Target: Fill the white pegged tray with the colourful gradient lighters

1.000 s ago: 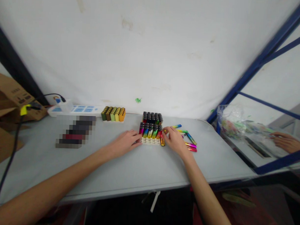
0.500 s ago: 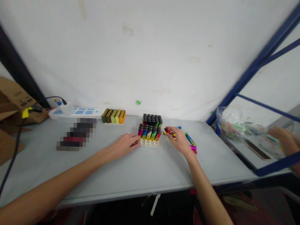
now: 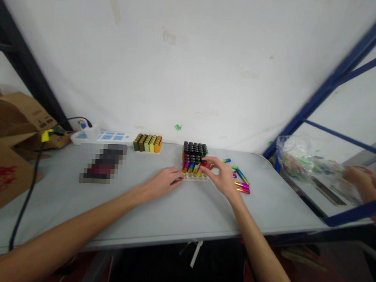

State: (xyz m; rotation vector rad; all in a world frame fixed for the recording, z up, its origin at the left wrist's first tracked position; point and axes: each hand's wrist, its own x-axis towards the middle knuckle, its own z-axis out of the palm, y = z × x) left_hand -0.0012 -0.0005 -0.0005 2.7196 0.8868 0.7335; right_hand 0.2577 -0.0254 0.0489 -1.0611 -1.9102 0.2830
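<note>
A white tray (image 3: 196, 178) near the middle of the table carries upright, brightly coloured lighters (image 3: 191, 167) with black tops. At its left edge rests my left hand (image 3: 168, 180), closed, with its fingertips against the tray. My right hand (image 3: 221, 175) is pinched at the tray's right side on a lighter, which its fingers partly hide. Behind stands another block of black-topped lighters (image 3: 195, 148). Several loose shiny lighters (image 3: 242, 185) lie to the right of my right hand.
A block of green, yellow and orange lighters (image 3: 148, 143) stands back left, near a power strip (image 3: 114, 137). Further left are a blurred-out item (image 3: 105, 165) and a cardboard box (image 3: 11, 172). At right, beyond a blue frame (image 3: 315, 104), are a plastic bag (image 3: 294, 157) and another person's hands (image 3: 359, 175).
My right hand has moved left from the loose lighters to the right side of the tray. My left hand stays at the tray's edge. The whole view has shifted slightly.
</note>
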